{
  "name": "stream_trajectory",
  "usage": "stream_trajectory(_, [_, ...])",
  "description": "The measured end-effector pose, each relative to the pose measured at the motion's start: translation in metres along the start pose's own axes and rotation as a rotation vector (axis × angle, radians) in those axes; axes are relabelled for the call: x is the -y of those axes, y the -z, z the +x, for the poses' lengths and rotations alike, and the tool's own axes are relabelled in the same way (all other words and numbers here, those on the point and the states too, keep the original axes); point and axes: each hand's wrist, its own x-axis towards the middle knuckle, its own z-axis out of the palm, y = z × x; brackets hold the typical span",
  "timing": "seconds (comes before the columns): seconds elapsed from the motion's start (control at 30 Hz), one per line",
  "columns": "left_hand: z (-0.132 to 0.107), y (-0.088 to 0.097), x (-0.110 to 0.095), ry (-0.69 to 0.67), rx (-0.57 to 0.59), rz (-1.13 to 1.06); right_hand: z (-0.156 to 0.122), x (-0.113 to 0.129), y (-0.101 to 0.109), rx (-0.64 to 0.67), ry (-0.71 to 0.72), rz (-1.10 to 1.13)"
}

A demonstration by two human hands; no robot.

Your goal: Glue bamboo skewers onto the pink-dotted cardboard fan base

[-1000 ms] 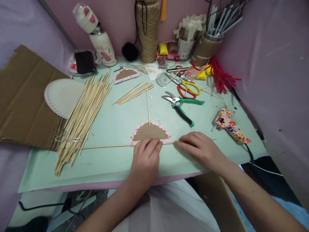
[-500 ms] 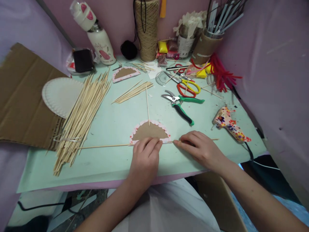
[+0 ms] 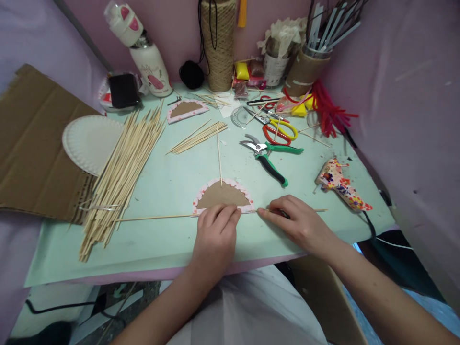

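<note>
Stick [image 3: 321, 210] slid right, right hand [image 3: 300, 223] pinching; left hand [image 3: 215, 235] grip unclear; pruners [image 3: 268, 166] near half-disc [image 3: 222, 195].

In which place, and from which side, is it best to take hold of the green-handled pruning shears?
I would grip the pruning shears by both handles, behind the pivot, coming from the right with the right hand. The parted blades point left, while the handles spread toward the right, so this approach likely keeps the hand clear of them.

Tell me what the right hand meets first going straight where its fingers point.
Beyond the stick it partly covers, the right hand would probably meet the pink-edged cardboard half-circle at its right corner, though it might pass above.
</note>
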Motion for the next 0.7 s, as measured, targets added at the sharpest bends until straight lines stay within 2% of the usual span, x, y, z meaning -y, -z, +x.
stream_trajectory(0.5, [0.0002, 0.0002, 0.0003, -0.003, 0.013, 0.003, 0.001, 0.0005, 0.0, 0.004, 0.014, -0.02])
stream_trajectory(0.7, [0.0012, 0.0002, -0.0002, 0.001, 0.001, 0.005, 0.0008, 0.0004, -0.0005, 0.003, -0.024, 0.007])
